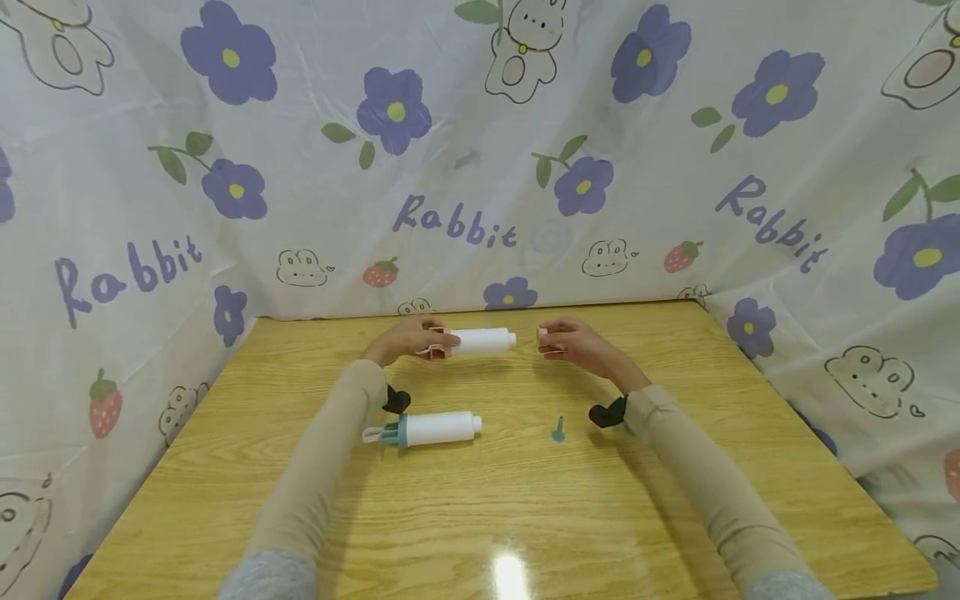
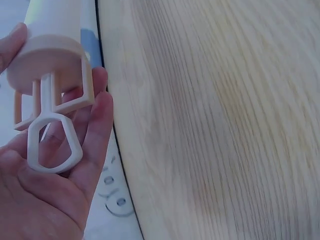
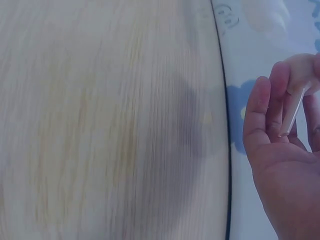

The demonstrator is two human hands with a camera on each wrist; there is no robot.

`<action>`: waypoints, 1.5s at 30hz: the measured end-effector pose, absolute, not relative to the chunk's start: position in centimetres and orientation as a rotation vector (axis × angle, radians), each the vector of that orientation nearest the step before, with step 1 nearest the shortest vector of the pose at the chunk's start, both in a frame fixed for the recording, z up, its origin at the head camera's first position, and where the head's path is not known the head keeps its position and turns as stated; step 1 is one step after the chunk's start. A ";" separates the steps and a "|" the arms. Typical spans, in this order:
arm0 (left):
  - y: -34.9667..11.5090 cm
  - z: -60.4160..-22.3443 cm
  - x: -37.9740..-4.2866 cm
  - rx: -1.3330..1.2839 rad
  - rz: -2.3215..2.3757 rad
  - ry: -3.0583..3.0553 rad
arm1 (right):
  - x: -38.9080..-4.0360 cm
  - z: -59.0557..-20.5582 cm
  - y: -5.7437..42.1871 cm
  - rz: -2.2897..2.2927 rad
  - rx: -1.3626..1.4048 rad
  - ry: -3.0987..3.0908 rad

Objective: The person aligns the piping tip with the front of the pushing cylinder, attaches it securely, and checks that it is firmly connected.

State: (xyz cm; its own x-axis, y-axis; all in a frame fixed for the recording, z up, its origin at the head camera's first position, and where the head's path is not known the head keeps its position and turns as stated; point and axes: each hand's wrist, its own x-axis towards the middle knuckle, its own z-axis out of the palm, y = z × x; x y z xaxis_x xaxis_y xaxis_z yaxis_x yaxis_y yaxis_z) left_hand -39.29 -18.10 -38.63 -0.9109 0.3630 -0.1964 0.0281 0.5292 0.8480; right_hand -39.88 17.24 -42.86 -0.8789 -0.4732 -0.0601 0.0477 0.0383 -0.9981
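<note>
My left hand (image 1: 412,339) grips a white-barrelled syringe (image 1: 482,340) by its pink end, thumb on one side and fingers beneath. In the left wrist view, its pink finger loops and white ring plunger (image 2: 55,145) lie over the palm. The bare white tip points right. My right hand (image 1: 581,344), a short gap away, pinches a small pink nozzle (image 3: 295,107) with a thin stem; fingers hide part of it. Nearer on the table lies a second syringe (image 1: 440,428), white with a teal end. A teal nozzle (image 1: 558,429) stands on its wide base to the right.
The wooden table (image 1: 480,508) runs back to a printed cloth (image 1: 465,158) that hangs behind and at both sides. A bit of something teal (image 1: 628,428) shows beside the right wrist, mostly hidden by the sleeve. Black wrist cameras (image 1: 609,412) sit under both wrists.
</note>
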 end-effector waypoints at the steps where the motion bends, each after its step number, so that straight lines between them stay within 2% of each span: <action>1: -17.8 -38.6 -39.3 0.326 1.337 2.410 | -39.9 -42.9 16.9 -1.898 -0.429 1.948; 9: -16.3 -39.4 -39.6 0.370 1.374 2.349 | -39.3 -43.1 15.3 -1.874 -0.449 1.986; 18: -16.3 -39.2 -39.4 0.369 1.389 2.344 | -39.2 -42.9 15.7 -1.817 -0.513 2.044; 45: -15.7 -39.4 -39.5 0.367 1.447 2.287 | -39.1 -42.8 16.0 -1.862 -0.483 1.993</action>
State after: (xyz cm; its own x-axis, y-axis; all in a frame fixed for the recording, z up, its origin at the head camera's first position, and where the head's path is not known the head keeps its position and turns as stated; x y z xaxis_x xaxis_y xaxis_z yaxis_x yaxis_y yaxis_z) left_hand -39.47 -15.66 -39.45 -0.8823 0.4272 -0.1974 0.0046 0.4273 0.9041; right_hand -39.10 16.04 -42.79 -0.8730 -0.4865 -0.0348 0.0017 0.0684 -0.9977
